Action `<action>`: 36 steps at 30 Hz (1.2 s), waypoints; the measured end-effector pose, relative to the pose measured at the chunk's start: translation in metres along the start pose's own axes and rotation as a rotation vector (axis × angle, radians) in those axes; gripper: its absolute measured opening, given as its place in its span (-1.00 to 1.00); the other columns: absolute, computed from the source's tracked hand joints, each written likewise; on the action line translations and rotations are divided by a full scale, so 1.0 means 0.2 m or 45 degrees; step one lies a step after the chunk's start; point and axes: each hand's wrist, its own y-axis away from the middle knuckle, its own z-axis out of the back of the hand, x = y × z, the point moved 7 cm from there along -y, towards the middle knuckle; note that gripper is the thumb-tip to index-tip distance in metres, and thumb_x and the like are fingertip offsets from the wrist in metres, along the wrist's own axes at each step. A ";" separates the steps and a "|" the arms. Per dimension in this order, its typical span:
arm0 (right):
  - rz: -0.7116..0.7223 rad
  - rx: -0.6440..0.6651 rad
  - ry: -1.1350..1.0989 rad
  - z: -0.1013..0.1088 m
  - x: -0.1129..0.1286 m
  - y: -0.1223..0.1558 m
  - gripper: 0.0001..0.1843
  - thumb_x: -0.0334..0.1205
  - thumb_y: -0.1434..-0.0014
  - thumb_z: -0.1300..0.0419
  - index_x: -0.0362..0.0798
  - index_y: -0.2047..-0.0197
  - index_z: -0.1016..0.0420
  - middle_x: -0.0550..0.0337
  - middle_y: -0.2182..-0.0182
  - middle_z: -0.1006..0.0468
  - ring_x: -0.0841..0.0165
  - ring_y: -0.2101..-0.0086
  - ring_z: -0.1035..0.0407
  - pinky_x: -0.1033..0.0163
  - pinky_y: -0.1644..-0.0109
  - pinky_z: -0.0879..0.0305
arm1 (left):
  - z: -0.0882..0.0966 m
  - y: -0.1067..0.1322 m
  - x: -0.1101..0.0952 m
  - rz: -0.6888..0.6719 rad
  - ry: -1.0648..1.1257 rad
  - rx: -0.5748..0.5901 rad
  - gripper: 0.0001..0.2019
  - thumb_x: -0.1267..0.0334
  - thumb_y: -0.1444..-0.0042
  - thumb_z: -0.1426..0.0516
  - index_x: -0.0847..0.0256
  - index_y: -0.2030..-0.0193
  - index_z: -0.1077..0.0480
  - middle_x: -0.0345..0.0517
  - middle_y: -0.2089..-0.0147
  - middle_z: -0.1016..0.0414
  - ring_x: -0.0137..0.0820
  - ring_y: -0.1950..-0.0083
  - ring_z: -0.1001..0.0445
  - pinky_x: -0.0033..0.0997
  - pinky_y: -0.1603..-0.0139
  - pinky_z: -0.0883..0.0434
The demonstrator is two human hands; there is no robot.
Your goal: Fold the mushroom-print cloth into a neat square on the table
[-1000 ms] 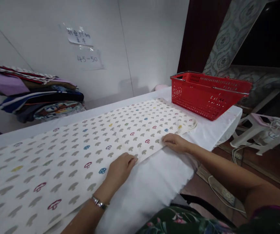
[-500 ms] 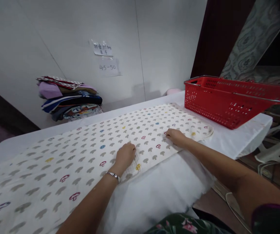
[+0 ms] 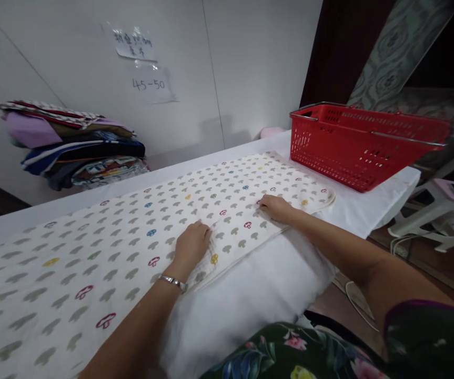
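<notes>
A long cream cloth [image 3: 132,231] printed with small grey, red and blue mushrooms lies spread along a white padded table [image 3: 250,295]. My left hand [image 3: 191,245] rests on the cloth near its front edge, fingers curled down onto the fabric and bunching it slightly; a silver bracelet sits on that wrist. My right hand [image 3: 276,207] lies further right on the same cloth, fingers pressed flat against it near the rounded end.
A red plastic basket [image 3: 364,145] with metal handles stands at the table's right end. A stack of folded fabrics [image 3: 77,145] sits against the white wall at the back left. White plastic stools and cables are on the floor to the right.
Both hands have slid from the cloth's front edge further onto the cloth, away from me. The fabric under my left hand now looks slightly gathered.
</notes>
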 end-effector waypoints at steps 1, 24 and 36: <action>0.007 -0.022 -0.021 0.02 0.01 0.03 -0.86 -0.37 -0.21 -0.03 -0.07 0.27 -0.42 0.10 0.21 -0.48 0.35 0.21 -0.35 0.33 0.18 -0.19 | 0.01 0.02 -0.02 -0.022 0.025 -0.021 -0.74 0.25 -0.25 0.09 0.21 0.23 -0.40 -0.06 0.15 -0.42 -0.31 0.07 -0.36 -0.37 0.16 -0.30; -0.492 -0.506 -0.127 0.30 -0.57 0.59 -0.72 -0.47 -0.07 -0.01 -0.06 0.24 -0.48 0.11 0.21 -0.52 0.32 0.15 -0.35 0.24 0.05 -0.23 | -0.14 0.29 -0.39 -0.409 -0.126 0.189 -0.54 0.65 -0.03 0.14 0.19 0.10 -0.42 -0.01 0.04 -0.39 -0.26 0.04 -0.34 -0.24 0.08 -0.31; -1.328 -0.167 -0.114 0.32 -1.07 0.68 -0.64 -0.06 -0.06 -0.18 -0.16 0.59 -0.44 0.10 0.74 -0.39 0.36 0.65 -0.32 0.31 0.52 -0.14 | -0.14 0.29 -0.39 -0.408 -0.067 0.182 -0.57 0.61 -0.08 0.14 0.19 0.09 -0.42 -0.01 0.04 -0.41 -0.26 0.03 -0.35 -0.22 0.04 -0.31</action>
